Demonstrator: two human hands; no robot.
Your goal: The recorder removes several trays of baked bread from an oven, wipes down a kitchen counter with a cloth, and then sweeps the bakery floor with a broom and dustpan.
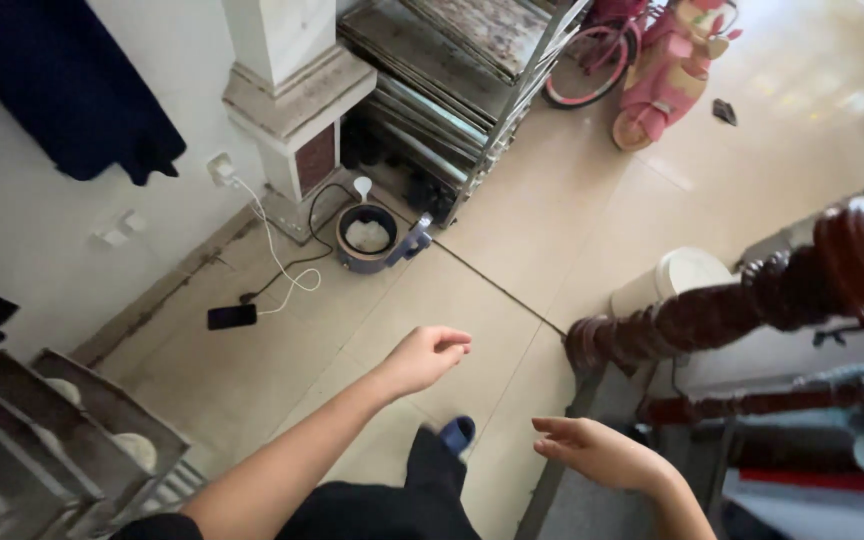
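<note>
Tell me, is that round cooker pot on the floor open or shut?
Open. The cooker has its lid swung out to one side, and white rice shows inside the bowl.

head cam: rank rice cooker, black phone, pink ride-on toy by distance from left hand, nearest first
From the left hand:
1. Rice cooker, open on the floor ahead, by the pillar base.
2. Black phone, on the floor to the left, on a white cable; close to the cooker's distance, hard to call.
3. Pink ride-on toy, far ahead right.
</note>
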